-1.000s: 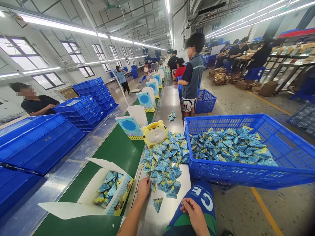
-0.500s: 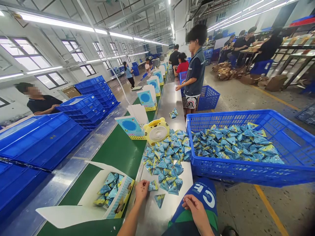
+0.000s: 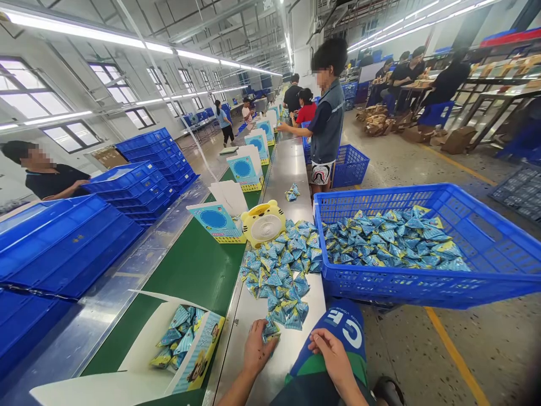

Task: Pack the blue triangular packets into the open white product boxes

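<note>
My left hand (image 3: 258,348) is low over the steel worktop, its fingers and thumb closed round a small blue-and-yellow triangular packet (image 3: 270,329). A second packet shows only as a sliver beneath the fingers. Just beyond lies a loose pile of the same packets (image 3: 283,265) on the steel. Over my thigh hovers my right hand (image 3: 333,358), loosely curled, with nothing visible in it. To the left, on the green belt, an opened carton (image 3: 198,358) lies with its flaps spread and several packets inside.
A large blue crate (image 3: 380,279) of packets stands right of the worktop. A yellow tiger-faced fan (image 3: 265,224) sits behind the pile. Upright cartons (image 3: 217,220) line the green belt (image 3: 198,270). Blue bins (image 3: 63,242) stand at left. A co-worker (image 3: 329,113) stands ahead.
My left hand has shifted right and closed over the two loose packets near the pile. My right hand stays over the thigh. The co-worker ahead has stretched an arm towards the belt.
</note>
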{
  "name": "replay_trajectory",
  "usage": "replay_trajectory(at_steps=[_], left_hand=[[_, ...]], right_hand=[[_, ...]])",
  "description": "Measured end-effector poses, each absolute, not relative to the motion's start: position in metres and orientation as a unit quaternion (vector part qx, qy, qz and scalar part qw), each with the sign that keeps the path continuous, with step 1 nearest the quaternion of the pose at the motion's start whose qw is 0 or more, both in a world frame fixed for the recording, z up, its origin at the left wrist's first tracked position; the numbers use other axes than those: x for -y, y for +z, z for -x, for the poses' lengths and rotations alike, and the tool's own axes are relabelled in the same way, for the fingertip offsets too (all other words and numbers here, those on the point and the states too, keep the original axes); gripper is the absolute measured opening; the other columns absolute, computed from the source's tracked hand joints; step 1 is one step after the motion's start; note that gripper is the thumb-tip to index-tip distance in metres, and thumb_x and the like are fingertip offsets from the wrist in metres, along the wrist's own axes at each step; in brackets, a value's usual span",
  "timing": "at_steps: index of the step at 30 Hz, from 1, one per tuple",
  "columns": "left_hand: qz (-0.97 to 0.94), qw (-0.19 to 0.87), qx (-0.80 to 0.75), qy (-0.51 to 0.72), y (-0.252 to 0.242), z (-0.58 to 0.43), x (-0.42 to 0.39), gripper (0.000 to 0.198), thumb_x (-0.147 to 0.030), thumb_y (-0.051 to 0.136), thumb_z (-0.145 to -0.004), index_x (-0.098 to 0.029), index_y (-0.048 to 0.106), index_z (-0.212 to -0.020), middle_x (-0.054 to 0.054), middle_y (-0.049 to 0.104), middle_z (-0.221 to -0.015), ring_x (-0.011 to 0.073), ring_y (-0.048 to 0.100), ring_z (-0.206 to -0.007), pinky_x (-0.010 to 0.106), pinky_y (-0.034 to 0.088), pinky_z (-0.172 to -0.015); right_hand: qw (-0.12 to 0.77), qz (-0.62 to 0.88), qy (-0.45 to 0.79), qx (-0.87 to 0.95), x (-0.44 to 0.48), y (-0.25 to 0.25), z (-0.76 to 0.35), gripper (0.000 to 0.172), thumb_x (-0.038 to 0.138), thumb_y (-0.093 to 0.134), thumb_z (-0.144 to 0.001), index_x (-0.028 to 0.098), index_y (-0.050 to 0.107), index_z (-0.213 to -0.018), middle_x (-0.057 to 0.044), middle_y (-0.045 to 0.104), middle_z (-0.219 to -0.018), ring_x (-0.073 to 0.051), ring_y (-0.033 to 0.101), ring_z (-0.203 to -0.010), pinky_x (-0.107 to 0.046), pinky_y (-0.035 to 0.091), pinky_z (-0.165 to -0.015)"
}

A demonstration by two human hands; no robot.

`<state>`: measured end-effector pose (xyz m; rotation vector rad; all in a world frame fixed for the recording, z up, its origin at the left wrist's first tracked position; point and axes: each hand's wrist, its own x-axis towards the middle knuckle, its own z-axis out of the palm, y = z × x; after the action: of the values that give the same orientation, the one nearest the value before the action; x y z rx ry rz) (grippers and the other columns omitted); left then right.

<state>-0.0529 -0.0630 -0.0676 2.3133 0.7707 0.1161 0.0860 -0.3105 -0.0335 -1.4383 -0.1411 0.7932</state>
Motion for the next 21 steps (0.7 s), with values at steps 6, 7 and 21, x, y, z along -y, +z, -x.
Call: replay_trajectory(at_steps=[6,7,21], left_hand=[[-0.904,0.350,-0.240,0.042,-0.079,0.061,0.055,0.036,-0.028,0.059,-0.092,-0.021,0.074,-0.124,0.016,0.069,-0.129,0.0317,0.063,-0.125,0.045,0.050,-0.111],[-0.905,0.351,-0.238,0.042,-0.081,0.060,0.053,0.035,-0.027,0.057,-0.092,-0.021,0.074,-0.122,0.016,0.070,-0.126,0.0310,0.065,-0.122,0.045,0.051,-0.109],[-0.922,0.319,-0.215,0.044,-0.088,0.071,0.050,0.034,-0.033,0.056,-0.096,-0.018,0.071,-0.122,0.016,0.069,-0.122,0.0293,0.067,-0.117,0.046,0.055,-0.102]], right_hand=[[0.684,0.634,0.355,0.058,0.312,-0.033,-0.084,0.040,0.056,0.057,-0.093,0.018,0.069,-0.097,-0.008,0.072,-0.092,-0.027,0.069,-0.091,-0.041,0.053,-0.086],[0.685,0.633,0.355,0.058,0.312,-0.033,-0.084,0.040,0.056,0.057,-0.094,0.018,0.069,-0.097,-0.008,0.072,-0.092,-0.027,0.069,-0.091,-0.041,0.053,-0.086],[0.688,0.632,0.351,0.061,0.311,-0.030,-0.084,0.042,0.058,0.057,-0.093,0.018,0.067,-0.097,-0.009,0.070,-0.093,-0.028,0.069,-0.091,-0.042,0.053,-0.085]])
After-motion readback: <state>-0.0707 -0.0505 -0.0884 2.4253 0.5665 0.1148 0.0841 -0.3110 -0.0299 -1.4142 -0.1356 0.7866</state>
